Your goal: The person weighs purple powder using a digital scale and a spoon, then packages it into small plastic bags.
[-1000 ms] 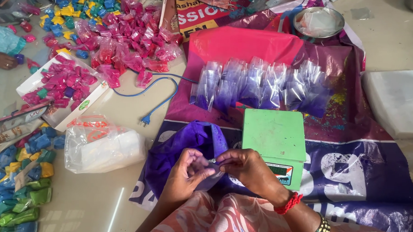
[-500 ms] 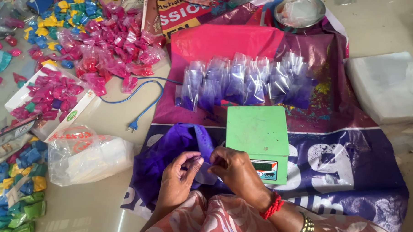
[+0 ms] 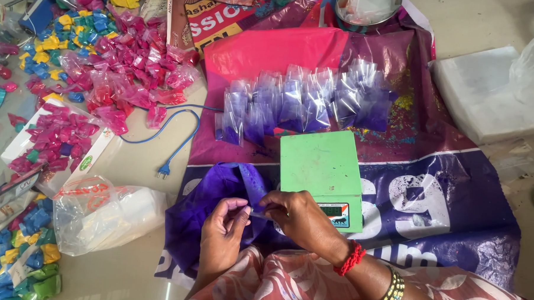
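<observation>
A: Right hand (image 3: pixel 303 219), state?
B: Pinched shut, thumb and fingertips on a small clear packet (image 3: pixel 257 213), just in front of the body. Red thread at the wrist, bangle further up the arm.

A: Left hand (image 3: pixel 224 232)?
B: Curled, fingertips closed on the same packet from the other side. Both hands meeting at it, touching or nearly so.

A: What sits under the hands?
B: Open purple bag (image 3: pixel 215 204), stained with purple powder, slumped on a printed sheet (image 3: pixel 453 233) spread over the floor.

A: Handling of the packet?
B: Judged very light, thin film, limp and slick. Likely to spill if squeezed at the belly; best taken at the top edge with fingertips only. Contents hard to make out here.

A: Just beyond?
B: Green scale (image 3: pixel 322 169), top bare, small display facing the body, touching the right hand's knuckles or just beside them.

A: Further out?
B: Row of filled purple packets (image 3: pixel 304 104) beyond the scale, leaning on one another. Pile of pink packets (image 3: pixel 134 68) to the left, blue cord with plug (image 3: pixel 172 147) trailing below it. Cloudy plastic bag (image 3: pixel 108 212) near the left hand. White block (image 3: pixel 488 92) far right, metal bowl (image 3: pixel 367 5) at the top.
</observation>
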